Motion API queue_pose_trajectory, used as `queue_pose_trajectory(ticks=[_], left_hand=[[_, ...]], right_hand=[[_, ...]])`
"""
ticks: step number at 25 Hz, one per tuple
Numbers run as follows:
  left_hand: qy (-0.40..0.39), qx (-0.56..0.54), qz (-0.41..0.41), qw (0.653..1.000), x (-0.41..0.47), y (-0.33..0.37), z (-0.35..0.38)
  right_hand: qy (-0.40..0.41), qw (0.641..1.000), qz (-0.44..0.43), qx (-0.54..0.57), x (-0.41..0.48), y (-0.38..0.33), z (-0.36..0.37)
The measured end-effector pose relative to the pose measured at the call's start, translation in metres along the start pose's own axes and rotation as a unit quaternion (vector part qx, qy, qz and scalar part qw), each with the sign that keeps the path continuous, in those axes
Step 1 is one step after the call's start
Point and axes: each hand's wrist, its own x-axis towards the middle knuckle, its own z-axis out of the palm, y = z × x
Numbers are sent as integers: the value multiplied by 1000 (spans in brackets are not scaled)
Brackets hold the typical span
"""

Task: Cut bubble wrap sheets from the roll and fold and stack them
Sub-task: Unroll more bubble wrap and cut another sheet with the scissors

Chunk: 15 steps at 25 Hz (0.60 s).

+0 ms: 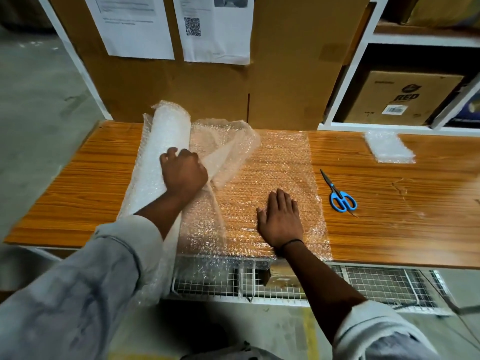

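Note:
A white bubble wrap roll (158, 162) lies on the wooden table (389, 203), running from the back towards the front edge. My left hand (183, 172) rests on the roll with its fingers curled over it. From the roll an unrolled clear sheet (283, 165) spreads flat to the right and bulges up behind my left hand. My right hand (281, 219) presses flat on that sheet near the table's front edge, fingers straight. Blue-handled scissors (339, 194) lie on the table just right of the sheet. A folded bubble wrap sheet (388, 146) sits at the back right.
Large cardboard boxes (285, 74) with taped paper notices stand against the table's back edge. A white shelf at the right holds a brown carton (397, 97). A wire mesh rack (363, 281) sits under the table front. Concrete floor lies to the left.

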Motion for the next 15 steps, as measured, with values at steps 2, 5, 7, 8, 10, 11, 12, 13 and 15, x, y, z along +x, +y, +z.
queue_pose_trajectory(ticks=[2, 5, 7, 8, 10, 11, 12, 13, 15], left_hand=[[17, 4, -56, 998, 1, -27, -4], [19, -45, -86, 995, -4, -53, -2], [11, -97, -45, 994, -14, -58, 2], [0, -109, -7, 994, -21, -54, 3], [-39, -112, 83, 989, -33, -40, 4], [-61, -109, 132, 983, -39, -31, 5], [-83, -104, 175, 976, -46, -21, 7], [-106, -97, 202, 969, -53, -12, 9], [-147, -69, 214, 963, -67, 4, 19]], right_hand=[[-5, 1000, -3, 2, 0, 0, -1], [-17, 1000, 2, 3, 0, 0, -3], [-21, 1000, -1, 0, -1, -1, -4], [-21, 1000, -3, -1, -1, 0, -4], [-20, 1000, -9, 1, 0, 2, -3], [-19, 1000, -12, 3, 0, 4, -3], [-21, 1000, -14, 5, 1, 6, -3], [-25, 999, -19, 7, 2, 8, -3], [-31, 999, -39, 10, 2, 13, -6]])
